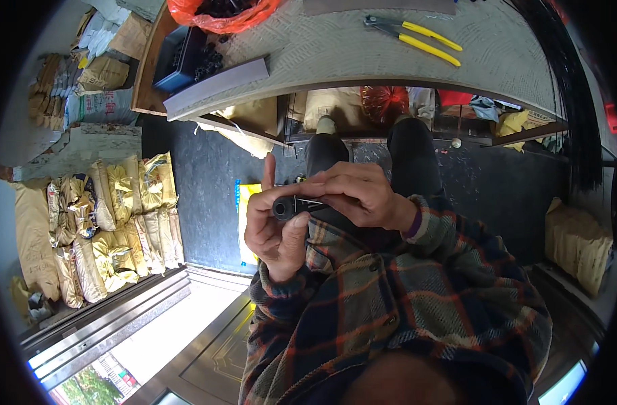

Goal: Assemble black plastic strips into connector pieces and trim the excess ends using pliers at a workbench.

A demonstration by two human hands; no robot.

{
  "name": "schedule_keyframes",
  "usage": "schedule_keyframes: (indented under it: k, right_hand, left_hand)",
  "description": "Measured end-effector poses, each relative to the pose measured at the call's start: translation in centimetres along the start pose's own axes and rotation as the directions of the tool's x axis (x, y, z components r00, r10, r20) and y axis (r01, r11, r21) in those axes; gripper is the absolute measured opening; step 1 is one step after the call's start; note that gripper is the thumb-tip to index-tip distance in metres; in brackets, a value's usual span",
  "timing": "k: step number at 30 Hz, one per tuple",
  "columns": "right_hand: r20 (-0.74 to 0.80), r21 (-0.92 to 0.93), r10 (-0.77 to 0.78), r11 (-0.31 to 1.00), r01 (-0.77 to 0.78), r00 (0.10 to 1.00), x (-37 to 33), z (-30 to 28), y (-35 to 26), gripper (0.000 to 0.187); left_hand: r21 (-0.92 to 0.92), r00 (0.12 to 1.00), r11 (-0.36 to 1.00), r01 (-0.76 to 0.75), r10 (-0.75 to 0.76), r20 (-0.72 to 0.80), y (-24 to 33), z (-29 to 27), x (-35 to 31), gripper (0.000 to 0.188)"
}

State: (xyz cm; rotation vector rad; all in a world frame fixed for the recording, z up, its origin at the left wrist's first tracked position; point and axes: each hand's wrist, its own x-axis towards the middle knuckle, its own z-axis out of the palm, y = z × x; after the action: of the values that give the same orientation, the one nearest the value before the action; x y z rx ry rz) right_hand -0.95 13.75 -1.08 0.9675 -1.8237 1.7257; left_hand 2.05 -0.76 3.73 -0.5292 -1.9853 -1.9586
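In front of my lap, a short black cylindrical part [282, 208] with a round hole in its end sits between the curled fingers and thumb of my left hand [273, 233]. The index finger of that hand points up and away. A thin shiny metal strip [309, 202] runs from the side of the black part to my right hand [364, 193], whose fingers are pinched on its right end. The right fingertips and thumb partly hide that end. On the bench lie pliers [416, 40] with yellow handles, out of reach of both hands' present grip.
The grey bench [322, 50] spans the far side. On it are an orange-red plastic bag [222, 21] and a blue bin [180, 59], both with small black parts. Bundles of black strands [578, 101] hang at right. Wrapped packages [113, 229] are stacked at left, and a carton [577, 246] stands right.
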Motion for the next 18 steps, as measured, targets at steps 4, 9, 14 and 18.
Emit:
schedule_keyframes:
  k: [4, 9, 14, 18]
  right_hand:
    - [0.074, 0.017, 0.058, 0.998, -0.059, 0.996, -0.1, -1.0, -0.7, 0.023]
    - [0.159, 0.149, 0.111, 0.980, -0.135, 0.981, 0.4, -2.2, -0.9, 0.020]
    - [0.256, -0.310, 0.254, 0.935, -0.170, 0.932, 3.4, -9.7, 1.6, 0.018]
    - [0.012, -0.968, 0.051, 0.249, -0.002, 0.999, 5.0, -18.6, 6.6, 0.028]
  left_hand:
    - [-0.083, 0.997, 0.996, 0.027, -0.021, 0.075, -0.1, 0.0, 1.1, 0.032]
    - [-0.138, 0.943, 0.989, -0.047, 0.089, 0.321, -1.4, -0.1, 2.7, 0.034]
    - [-0.205, 0.965, 0.974, -0.095, 0.140, 0.220, -1.5, 1.4, 2.3, 0.037]
    - [-0.364, 0.997, 0.929, 0.066, -0.044, 0.069, -0.7, 2.7, 1.7, 0.056]
